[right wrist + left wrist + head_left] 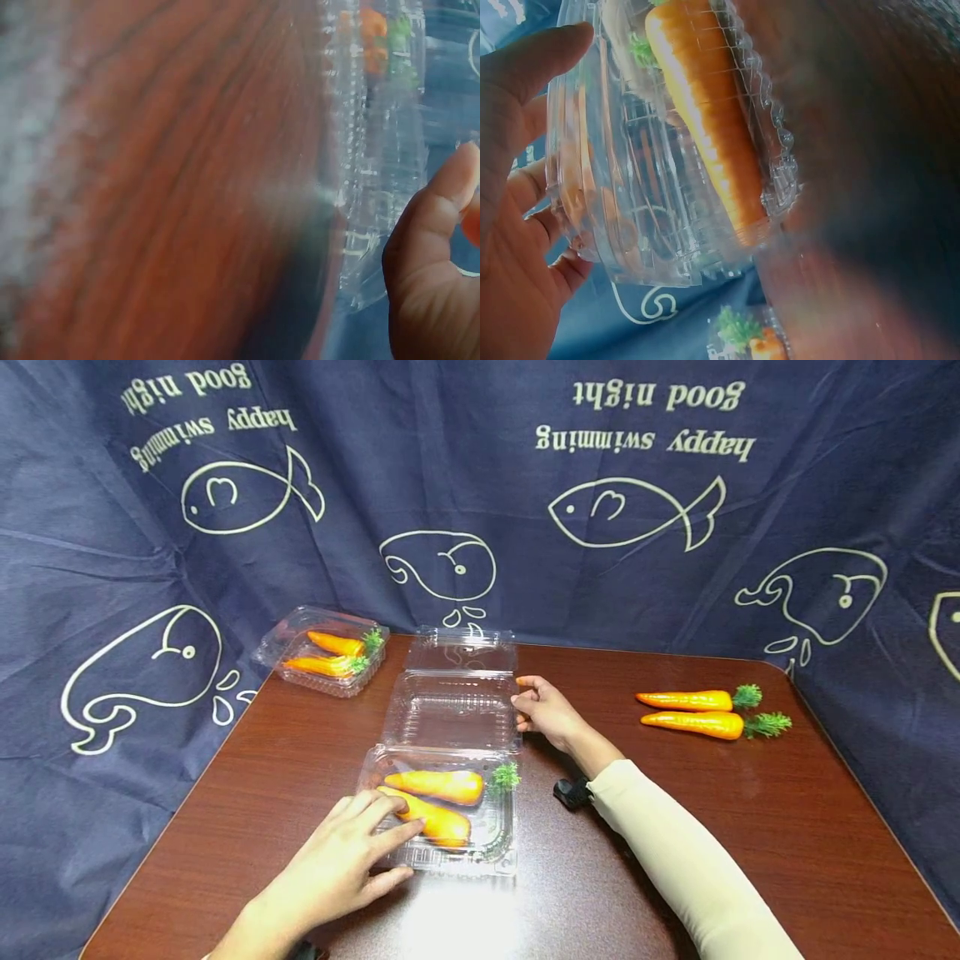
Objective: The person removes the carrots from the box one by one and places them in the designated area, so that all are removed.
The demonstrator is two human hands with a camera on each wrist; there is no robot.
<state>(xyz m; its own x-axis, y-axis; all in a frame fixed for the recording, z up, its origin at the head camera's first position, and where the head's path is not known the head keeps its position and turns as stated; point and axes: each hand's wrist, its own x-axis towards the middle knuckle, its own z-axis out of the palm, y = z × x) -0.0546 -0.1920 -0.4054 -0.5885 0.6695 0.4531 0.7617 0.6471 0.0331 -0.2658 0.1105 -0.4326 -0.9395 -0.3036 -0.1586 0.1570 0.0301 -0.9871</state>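
A clear plastic clamshell box [491, 852] stands at the near middle of the table with two orange carrots inside; I point to the upper carrot [442, 787]. My left hand [337, 852] rests over its left side, fingers spread above the lower carrot. In the left wrist view my left thumb [551, 56] lies against the clear plastic, and one carrot [705, 112] shows through the ribbed wall. Just behind stands another clear box [457, 718] with its lid [461, 652] folded back. At that box's right edge is my right hand [551, 714], fingers loosely bent; nothing shows clearly between them.
At the back left, another clear box [330, 685] holds two carrots with green tops. Two loose carrots [693, 724] lie side by side on the right of the brown table [600, 877]. A dark blue printed cloth [637, 602] borders the table's back and sides.
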